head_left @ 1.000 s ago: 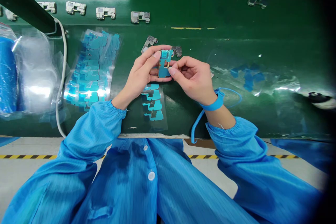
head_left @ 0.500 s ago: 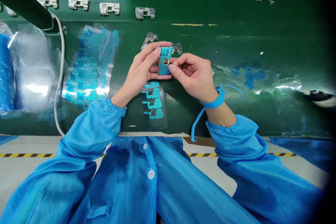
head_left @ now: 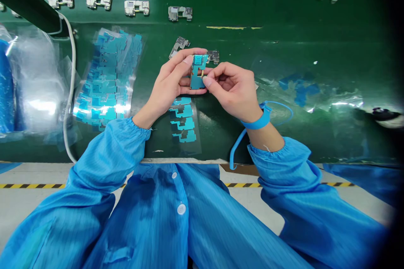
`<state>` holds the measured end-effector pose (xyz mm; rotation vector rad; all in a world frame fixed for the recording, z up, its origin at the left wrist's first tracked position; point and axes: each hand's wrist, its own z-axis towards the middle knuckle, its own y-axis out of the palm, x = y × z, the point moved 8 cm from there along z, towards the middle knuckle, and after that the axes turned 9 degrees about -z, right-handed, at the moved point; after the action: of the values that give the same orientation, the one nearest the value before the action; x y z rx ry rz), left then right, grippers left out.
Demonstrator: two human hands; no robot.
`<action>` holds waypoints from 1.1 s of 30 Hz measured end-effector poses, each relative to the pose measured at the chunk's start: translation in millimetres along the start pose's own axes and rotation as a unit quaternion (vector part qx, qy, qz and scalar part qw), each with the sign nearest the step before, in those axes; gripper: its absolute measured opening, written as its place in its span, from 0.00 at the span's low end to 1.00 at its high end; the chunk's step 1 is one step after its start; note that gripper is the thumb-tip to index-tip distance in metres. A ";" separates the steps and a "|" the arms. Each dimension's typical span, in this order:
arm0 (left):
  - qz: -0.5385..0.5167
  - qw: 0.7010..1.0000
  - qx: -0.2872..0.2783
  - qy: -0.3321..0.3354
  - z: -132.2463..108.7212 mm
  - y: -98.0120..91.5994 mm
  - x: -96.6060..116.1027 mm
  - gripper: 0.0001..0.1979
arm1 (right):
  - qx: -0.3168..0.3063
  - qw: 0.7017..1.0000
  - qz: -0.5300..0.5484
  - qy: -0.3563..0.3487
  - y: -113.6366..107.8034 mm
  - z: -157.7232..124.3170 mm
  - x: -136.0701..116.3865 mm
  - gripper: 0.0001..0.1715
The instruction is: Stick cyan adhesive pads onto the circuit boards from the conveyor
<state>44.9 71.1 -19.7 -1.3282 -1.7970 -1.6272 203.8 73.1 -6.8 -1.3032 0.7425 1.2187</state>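
My left hand (head_left: 172,82) and my right hand (head_left: 232,90) meet over the green belt and both pinch a small circuit board (head_left: 197,72) covered with a blue film piece. The left fingers curl round its top and left edge. The right thumb and forefinger press on its lower right edge. Under my hands lies a clear strip carrying several blue film pieces (head_left: 184,122). A blue wrist strap (head_left: 259,121) with a coiled cord circles my right wrist.
Several metal-shielded boards (head_left: 136,7) ride in a row along the far belt; two more (head_left: 179,45) lie just beyond my hands. A stack of blue film sheets (head_left: 107,80) lies at left, beside clear plastic bags (head_left: 34,80) and a white cable (head_left: 70,92). Empty liner (head_left: 299,90) lies at right.
The boards on the far belt have drifted right. My hands stay together on the small board, shifted slightly up in view.
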 end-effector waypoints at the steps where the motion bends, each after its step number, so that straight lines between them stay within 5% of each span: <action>1: -0.003 1.000 0.003 -0.001 -0.2 -0.3 -0.2 0.20 | 0.000 1.000 -0.001 0.002 0.1 -0.1 0.3 0.32; 9: 0.002 1.000 0.015 -0.004 -0.2 -2.2 0.0 0.22 | 0.006 1.000 0.005 0.008 -0.8 0.3 1.6 0.31; 21: 0.102 0.992 -0.046 0.064 9.0 -5.7 -0.4 0.25 | 0.013 1.000 -0.001 -0.015 -1.0 0.5 1.5 0.29; 33: 0.073 0.994 -0.041 0.071 12.6 -10.4 -1.5 0.25 | -0.004 1.000 -0.015 0.002 -1.0 0.4 8.9 0.30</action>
<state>40.9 83.2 -30.0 -1.3107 -1.5307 -1.6865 206.9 75.8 -14.7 -1.3189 0.7194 1.1968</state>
